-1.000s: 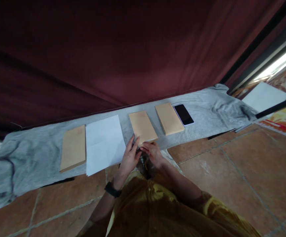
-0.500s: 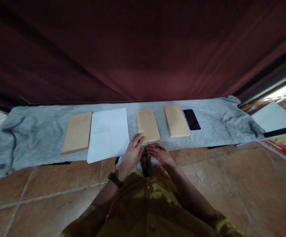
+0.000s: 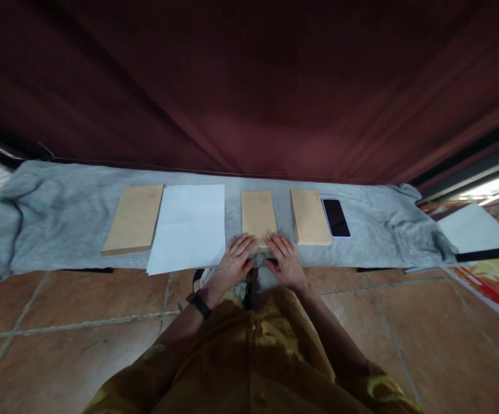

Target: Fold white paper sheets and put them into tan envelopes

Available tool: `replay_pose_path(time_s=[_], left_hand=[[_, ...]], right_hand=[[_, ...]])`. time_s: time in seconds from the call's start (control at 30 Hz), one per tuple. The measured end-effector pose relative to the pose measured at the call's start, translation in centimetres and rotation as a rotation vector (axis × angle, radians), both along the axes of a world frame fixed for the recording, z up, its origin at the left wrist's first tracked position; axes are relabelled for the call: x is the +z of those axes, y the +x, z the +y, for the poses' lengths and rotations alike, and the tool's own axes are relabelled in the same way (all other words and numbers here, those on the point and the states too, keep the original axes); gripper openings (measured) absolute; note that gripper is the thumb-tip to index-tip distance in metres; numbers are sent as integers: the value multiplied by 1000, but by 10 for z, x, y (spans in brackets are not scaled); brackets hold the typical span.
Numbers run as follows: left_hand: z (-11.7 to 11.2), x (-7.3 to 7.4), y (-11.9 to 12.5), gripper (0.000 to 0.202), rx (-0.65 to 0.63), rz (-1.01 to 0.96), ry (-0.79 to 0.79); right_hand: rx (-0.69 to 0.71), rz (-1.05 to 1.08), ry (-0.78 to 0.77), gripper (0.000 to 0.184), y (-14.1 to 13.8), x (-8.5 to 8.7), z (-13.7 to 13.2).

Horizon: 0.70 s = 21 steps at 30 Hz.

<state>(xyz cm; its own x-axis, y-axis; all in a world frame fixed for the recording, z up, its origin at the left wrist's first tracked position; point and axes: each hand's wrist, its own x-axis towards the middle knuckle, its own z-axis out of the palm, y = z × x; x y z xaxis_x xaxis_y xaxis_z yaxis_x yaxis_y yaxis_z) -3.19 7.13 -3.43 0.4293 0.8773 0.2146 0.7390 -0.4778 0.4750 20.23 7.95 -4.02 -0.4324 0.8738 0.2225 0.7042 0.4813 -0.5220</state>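
A stack of brown envelopes lies in front of me, a faint red print near its far end. On its near left corner rests my left hand, fingers stretched out and thumb apart. My right hand touches the near right corner, its fingers also extended, slightly blurred. Both palms hang at the near edge of the cloth. Left of this stack are white paper sheets; a second envelope stack lies to the right.
A third envelope stack is farther left. A phone lies beside the right stack. Grey cloth covers the narrow surface, with a dark red curtain behind. At far right are white paper and a colourful printed sheet.
My right hand has moved up and forward from below the middle stack onto its near right corner. The left hand stays at the left corner. The view has shifted slightly.
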Motion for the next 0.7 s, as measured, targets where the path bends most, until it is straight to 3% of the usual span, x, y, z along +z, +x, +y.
replay_pose_path(time_s=[0.27,0.7], left_hand=[[1,-4,3,53,-1,44,4],[2,-7,2,52,51,-53,-6]], right_hand=[[44,-100,3,55,-2,-2,1],[33,16,-8,52,1,-2,4]])
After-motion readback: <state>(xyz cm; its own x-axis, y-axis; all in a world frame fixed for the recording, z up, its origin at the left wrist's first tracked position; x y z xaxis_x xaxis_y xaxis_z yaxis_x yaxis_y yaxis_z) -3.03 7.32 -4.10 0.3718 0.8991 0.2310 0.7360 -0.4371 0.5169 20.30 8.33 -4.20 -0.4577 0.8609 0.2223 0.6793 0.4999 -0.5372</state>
